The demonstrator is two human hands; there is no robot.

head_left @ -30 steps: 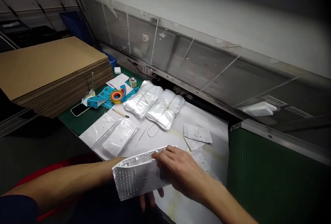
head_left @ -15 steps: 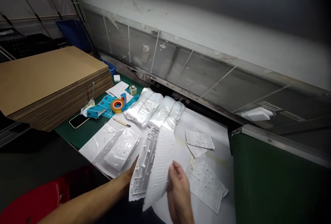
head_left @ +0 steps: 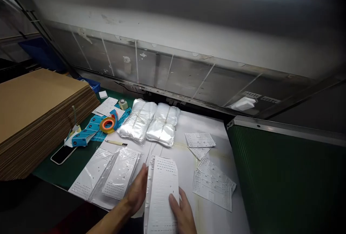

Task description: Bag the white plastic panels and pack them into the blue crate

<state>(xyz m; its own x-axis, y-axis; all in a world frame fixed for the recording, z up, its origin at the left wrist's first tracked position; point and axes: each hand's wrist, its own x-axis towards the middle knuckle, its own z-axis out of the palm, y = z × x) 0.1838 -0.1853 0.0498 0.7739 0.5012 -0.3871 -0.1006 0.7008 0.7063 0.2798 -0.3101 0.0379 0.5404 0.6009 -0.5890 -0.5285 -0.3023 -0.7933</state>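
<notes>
A long white perforated plastic panel [head_left: 161,190] lies lengthwise on the white sheet [head_left: 213,219] at the bottom centre. My left hand [head_left: 137,190] grips its left edge, fingers curled against it. My right hand [head_left: 181,210] rests on its lower right side, thumb and fingers pressed on the panel. Two bagged panels [head_left: 108,172] lie just to the left of my left hand. Several loose flat perforated pieces [head_left: 212,187] lie to the right.
Two bundles of clear bags [head_left: 150,124] sit at the back of the sheet. An orange tape roll [head_left: 108,125], blue labels [head_left: 86,133], a phone [head_left: 62,153] and a cardboard stack [head_left: 35,115] are on the left. A green conveyor [head_left: 283,183] runs on the right.
The panel went from tilted up between my hands to lying flat and lengthwise on the sheet. The camera view has swung to the right and down.
</notes>
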